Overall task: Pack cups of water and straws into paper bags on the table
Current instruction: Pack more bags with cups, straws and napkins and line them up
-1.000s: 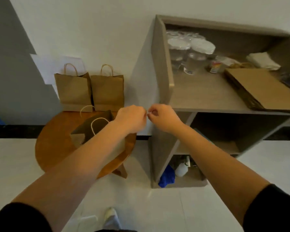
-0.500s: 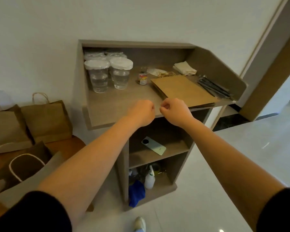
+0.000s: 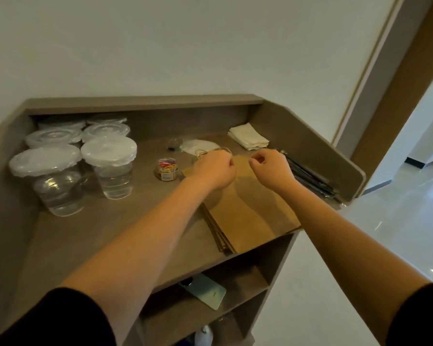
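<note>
No text, brand, number or sign can be read here. The small jar (image 3: 166, 169) on the shelf (image 3: 85, 236), between the cups (image 3: 110, 168) and the paper bags (image 3: 248, 216), carries a gold label, but its print is too small and blurred to make out. The phone (image 3: 205, 290) on the lower shelf shows a faint mark, also unreadable.

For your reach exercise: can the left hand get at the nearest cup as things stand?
Probably yes. The left hand is over the bags, and only bare counter lies between it and the nearest cup; the small jar stands aside.
</note>
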Action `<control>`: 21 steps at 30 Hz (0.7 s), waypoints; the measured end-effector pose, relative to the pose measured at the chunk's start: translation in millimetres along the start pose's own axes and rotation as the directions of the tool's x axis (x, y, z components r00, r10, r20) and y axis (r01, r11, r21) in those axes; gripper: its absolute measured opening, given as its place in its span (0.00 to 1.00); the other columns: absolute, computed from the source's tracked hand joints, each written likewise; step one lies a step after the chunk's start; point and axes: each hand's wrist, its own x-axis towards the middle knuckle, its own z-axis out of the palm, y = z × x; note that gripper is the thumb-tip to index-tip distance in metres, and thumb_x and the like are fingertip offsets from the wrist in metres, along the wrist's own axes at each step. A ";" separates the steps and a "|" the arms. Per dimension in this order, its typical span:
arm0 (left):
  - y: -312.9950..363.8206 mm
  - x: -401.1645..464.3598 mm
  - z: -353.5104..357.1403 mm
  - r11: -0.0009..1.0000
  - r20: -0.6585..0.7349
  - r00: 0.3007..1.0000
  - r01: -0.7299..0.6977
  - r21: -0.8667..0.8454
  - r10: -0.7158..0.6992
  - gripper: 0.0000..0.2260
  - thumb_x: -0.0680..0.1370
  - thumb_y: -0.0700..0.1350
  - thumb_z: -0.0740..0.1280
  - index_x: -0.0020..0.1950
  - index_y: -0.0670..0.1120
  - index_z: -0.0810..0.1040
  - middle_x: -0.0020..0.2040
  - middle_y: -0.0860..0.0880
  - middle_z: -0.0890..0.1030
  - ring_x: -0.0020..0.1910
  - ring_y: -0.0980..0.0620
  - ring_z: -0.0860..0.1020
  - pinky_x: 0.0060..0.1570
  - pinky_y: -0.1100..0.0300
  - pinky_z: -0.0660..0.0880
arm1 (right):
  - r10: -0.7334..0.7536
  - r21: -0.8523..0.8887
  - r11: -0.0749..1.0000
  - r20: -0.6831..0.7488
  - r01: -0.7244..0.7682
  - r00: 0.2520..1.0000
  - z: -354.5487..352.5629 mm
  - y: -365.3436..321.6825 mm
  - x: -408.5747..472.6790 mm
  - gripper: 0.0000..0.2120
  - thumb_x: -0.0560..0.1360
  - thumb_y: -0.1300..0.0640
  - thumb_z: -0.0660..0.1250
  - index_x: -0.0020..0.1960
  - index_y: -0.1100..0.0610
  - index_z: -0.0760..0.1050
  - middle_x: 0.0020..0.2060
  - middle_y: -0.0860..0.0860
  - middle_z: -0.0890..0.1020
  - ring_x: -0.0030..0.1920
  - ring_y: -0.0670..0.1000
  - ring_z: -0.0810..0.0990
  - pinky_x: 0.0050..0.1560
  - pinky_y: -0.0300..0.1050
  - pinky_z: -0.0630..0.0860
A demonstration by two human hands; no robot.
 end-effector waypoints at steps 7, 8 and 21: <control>6.9 85.2 32.5 0.998 0.021 0.998 0.051 0.027 -0.052 0.09 0.79 0.45 0.60 0.52 0.46 0.78 0.49 0.46 0.80 0.47 0.47 0.77 0.47 0.52 0.76 | 0.028 0.016 0.999 0.027 -0.029 0.999 9.9 53.0 81.0 0.05 0.77 0.57 0.62 0.46 0.55 0.77 0.41 0.52 0.80 0.39 0.46 0.76 0.43 0.43 0.74; 8.2 96.5 37.2 0.998 0.019 0.998 0.067 0.024 -0.067 0.09 0.79 0.45 0.60 0.52 0.47 0.78 0.49 0.47 0.80 0.47 0.47 0.77 0.47 0.52 0.76 | 0.022 0.009 1.000 0.039 -0.022 0.999 12.0 59.9 93.8 0.06 0.77 0.57 0.62 0.48 0.55 0.77 0.43 0.52 0.81 0.40 0.48 0.77 0.45 0.44 0.75; 10.5 205.6 78.5 0.972 0.025 0.977 0.215 -0.097 -0.214 0.08 0.79 0.43 0.60 0.50 0.46 0.80 0.47 0.47 0.80 0.46 0.49 0.77 0.45 0.55 0.75 | -0.003 -0.123 0.992 0.257 0.036 0.966 49.7 108.3 210.1 0.14 0.79 0.57 0.61 0.62 0.60 0.74 0.59 0.58 0.78 0.58 0.59 0.76 0.58 0.53 0.74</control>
